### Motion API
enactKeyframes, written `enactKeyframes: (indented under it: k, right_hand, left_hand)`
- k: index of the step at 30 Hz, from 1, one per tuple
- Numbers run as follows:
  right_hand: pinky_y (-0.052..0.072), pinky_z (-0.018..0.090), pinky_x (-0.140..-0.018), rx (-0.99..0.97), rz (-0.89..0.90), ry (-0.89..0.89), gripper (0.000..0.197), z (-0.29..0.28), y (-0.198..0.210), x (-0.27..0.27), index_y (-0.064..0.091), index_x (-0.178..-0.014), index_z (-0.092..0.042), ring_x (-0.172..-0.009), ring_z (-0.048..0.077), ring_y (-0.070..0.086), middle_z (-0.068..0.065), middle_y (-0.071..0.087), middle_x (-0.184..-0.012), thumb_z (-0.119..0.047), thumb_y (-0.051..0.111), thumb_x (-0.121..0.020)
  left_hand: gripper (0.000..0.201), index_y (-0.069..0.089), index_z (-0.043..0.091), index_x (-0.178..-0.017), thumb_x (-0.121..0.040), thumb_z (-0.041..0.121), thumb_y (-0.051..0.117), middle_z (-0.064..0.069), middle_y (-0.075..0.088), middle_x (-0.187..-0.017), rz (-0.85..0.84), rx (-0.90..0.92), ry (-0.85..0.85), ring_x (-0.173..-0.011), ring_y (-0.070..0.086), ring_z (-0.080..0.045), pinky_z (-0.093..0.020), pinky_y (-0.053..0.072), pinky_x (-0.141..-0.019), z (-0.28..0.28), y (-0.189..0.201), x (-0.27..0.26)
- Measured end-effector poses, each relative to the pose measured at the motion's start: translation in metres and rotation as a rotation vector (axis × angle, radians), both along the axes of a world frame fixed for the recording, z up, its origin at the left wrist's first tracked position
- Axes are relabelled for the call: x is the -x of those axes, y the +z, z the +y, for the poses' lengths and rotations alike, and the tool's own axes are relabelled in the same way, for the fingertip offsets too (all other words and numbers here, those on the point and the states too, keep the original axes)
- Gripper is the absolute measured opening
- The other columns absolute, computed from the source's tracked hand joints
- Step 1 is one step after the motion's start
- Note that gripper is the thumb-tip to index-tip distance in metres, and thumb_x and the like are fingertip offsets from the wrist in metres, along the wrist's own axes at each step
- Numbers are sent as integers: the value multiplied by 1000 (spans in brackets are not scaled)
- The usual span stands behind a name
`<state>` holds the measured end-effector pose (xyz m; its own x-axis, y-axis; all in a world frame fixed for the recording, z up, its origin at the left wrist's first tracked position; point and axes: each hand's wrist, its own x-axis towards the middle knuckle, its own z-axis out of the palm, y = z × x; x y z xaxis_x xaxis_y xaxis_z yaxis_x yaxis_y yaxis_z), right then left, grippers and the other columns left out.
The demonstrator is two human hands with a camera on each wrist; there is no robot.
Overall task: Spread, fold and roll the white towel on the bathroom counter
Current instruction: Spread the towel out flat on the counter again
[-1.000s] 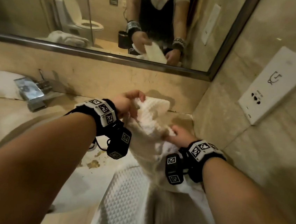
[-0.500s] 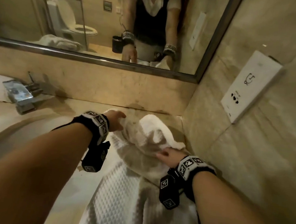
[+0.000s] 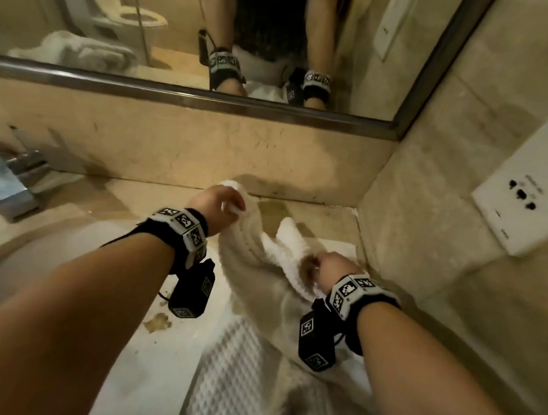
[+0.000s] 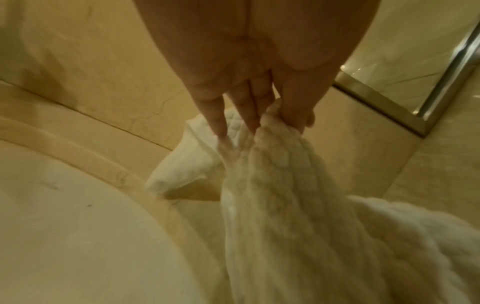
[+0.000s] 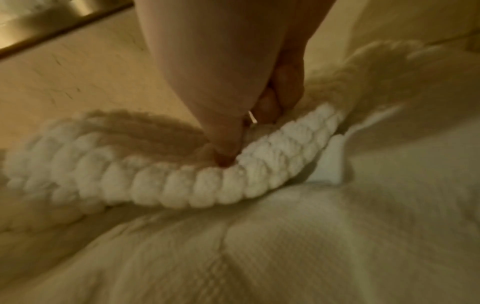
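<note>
The white waffle-textured towel point(image 3: 234, 382) lies crumpled along the beige counter point(image 3: 316, 211) toward the back right corner, its near end hanging toward me. My left hand point(image 3: 229, 204) pinches a far corner of the towel point(image 4: 280, 185) and holds it raised near the back wall, thumb against fingers point(image 4: 249, 115). My right hand point(image 3: 322, 266) pinches the towel's thick edge point(image 5: 197, 185) lower down on the right, close to the side wall; its fingertips point(image 5: 226, 156) dig into the fold. The cloth between both hands sags in a loose ridge.
A chrome faucet point(image 3: 1, 178) and the round sink basin point(image 3: 39, 270) sit at the left. The mirror point(image 3: 217, 25) runs above the backsplash. A white wall panel point(image 3: 538, 187) with a socket hangs on the right wall. Brown stains point(image 3: 157, 322) mark the counter.
Both hands lowered the towel from its raised position toward the counter, then the left hand carried its corner back toward the wall. My view tilted down and closer.
</note>
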<state>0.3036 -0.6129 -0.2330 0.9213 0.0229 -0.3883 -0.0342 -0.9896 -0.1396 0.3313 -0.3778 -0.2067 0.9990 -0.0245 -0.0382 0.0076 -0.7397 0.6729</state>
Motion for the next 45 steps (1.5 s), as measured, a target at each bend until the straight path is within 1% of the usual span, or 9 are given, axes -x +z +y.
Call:
enactKeyframes:
  k: [3, 5, 9, 14, 19, 24, 27, 39, 45]
  right_hand:
    - [41, 35, -93, -98, -372, -306, 32, -10, 16, -11, 56, -124, -14, -117, 31, 50, 14, 55, -126, -22, 41, -96]
    - [36, 39, -99, -181, -393, -446, 34, -20, 22, -18, 51, -127, -12, -125, 34, 40, 16, 46, -133, -23, 42, -96]
    - [32, 41, -108, -166, -126, -348, 50, -19, 5, -5, 32, -143, -20, -134, 31, 34, 10, 29, -148, -34, 43, -96]
    - [31, 28, -105, -234, -198, -230, 51, -16, -2, 34, 32, -144, -20, -132, 23, 37, 4, 24, -149, -25, 47, -96]
    - [26, 30, -108, -173, -268, -164, 37, -21, 6, 83, 49, -129, -19, -131, 24, 36, 7, 37, -140, -24, 51, -93]
    - [43, 32, -94, -180, -185, -127, 18, -24, 14, 149, 56, -108, -19, -110, 27, 53, 7, 49, -124, -26, 46, -94]
    - [44, 32, -93, -131, -144, -29, 23, -28, 6, 192, 58, -109, -17, -111, 27, 53, 9, 54, -121, -28, 48, -93]
    - [40, 40, -103, -13, 43, 34, 66, -43, -22, 299, 36, -138, -15, -127, 31, 40, 11, 37, -139, -43, 63, -85]
    - [43, 37, -94, 92, -26, 17, 35, -40, -25, 304, 51, -123, -10, -119, 30, 49, 12, 52, -128, -30, 53, -94]
  left_hand:
    - [25, 65, 2, -108, -86, -4, 56, -19, 58, -117, -102, 112, 5, -111, 53, -32, -20, 36, -87, 1, 1, -17]
    - [43, 53, 10, -130, -88, 2, 58, -15, 48, -133, -29, 142, 17, -121, 49, -30, -31, 41, -100, 5, -7, -26]
    - [80, 16, 30, -150, -87, 19, 64, -16, 28, -146, 208, 68, 52, -128, 43, -34, -43, 41, -104, 4, -32, -18]
    - [94, 3, 26, -151, -83, 18, 68, -19, 34, -144, 250, 82, 108, -126, 45, -36, -46, 42, -102, 1, -47, 10]
    - [71, 22, 10, -143, -89, 28, 63, -21, 52, -129, 473, -107, 152, -115, 55, -35, -41, 45, -93, -5, -33, 66]
    - [57, 51, 1, -128, -87, 37, 65, -16, 55, -132, 652, -377, 49, -120, 54, -31, -37, 44, -94, -15, -35, 138]
    - [60, 44, 3, -135, -88, 34, 65, -16, 47, -139, 679, -393, 34, -124, 49, -31, -36, 43, -95, -25, -46, 186]
    - [20, 55, 20, -105, -94, 7, 44, -8, 58, -113, 355, -345, 102, -92, 57, -24, -32, 49, -85, -36, -54, 294]
    - [24, 59, 16, -115, -95, 13, 46, -9, 57, -120, 409, -377, 154, -109, 56, -28, -30, 44, -88, -10, -31, 326]
